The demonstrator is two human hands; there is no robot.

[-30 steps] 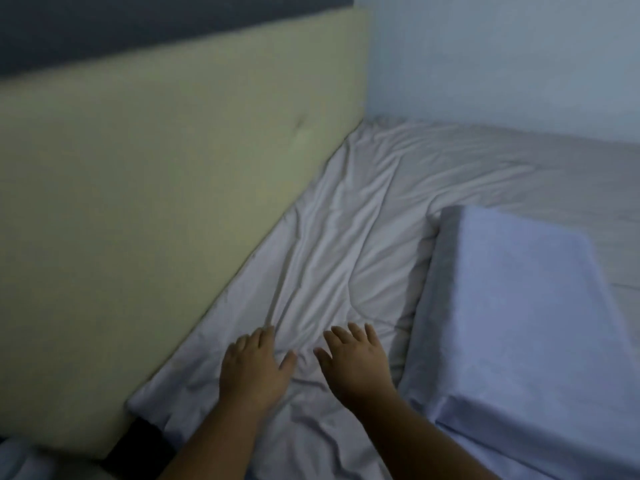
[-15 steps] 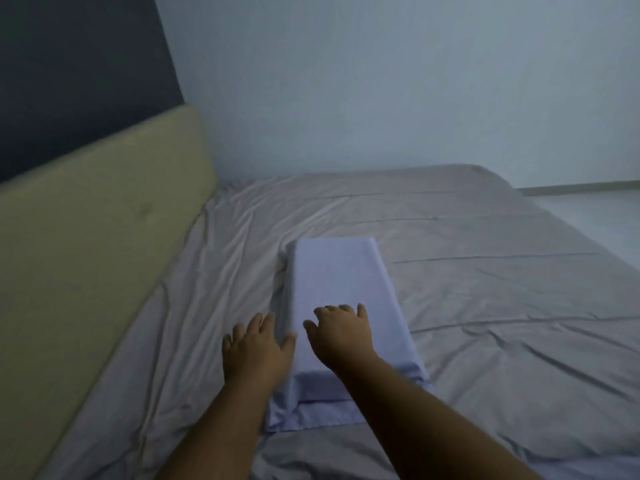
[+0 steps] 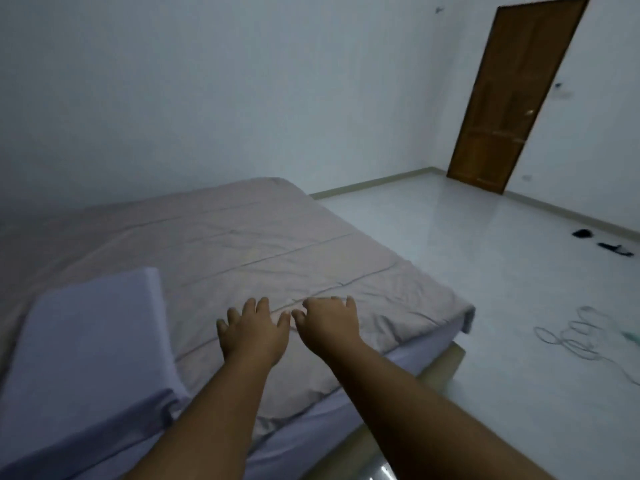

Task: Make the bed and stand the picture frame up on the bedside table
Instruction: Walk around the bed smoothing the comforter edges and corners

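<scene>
The bed [image 3: 242, 237] is covered by a greyish-pink sheet with creases running across it. A pale lilac pillow [image 3: 90, 341] lies on it at the lower left. My left hand [image 3: 254, 332] and my right hand [image 3: 327, 325] are stretched out side by side, palms down, over the sheet near the bed's right edge, fingers spread and holding nothing. Whether they touch the sheet is unclear. No picture frame or bedside table is in view.
White tiled floor [image 3: 502, 271] lies to the right of the bed. A coil of cable [image 3: 575, 334] and small dark objects [image 3: 602, 245] lie on it. A brown wooden door [image 3: 516, 95] stands shut in the far right wall.
The view has swung right, from the headboard across the pillow to the bed's right edge and floor. Both hands stayed flat and side by side, moving right with it.
</scene>
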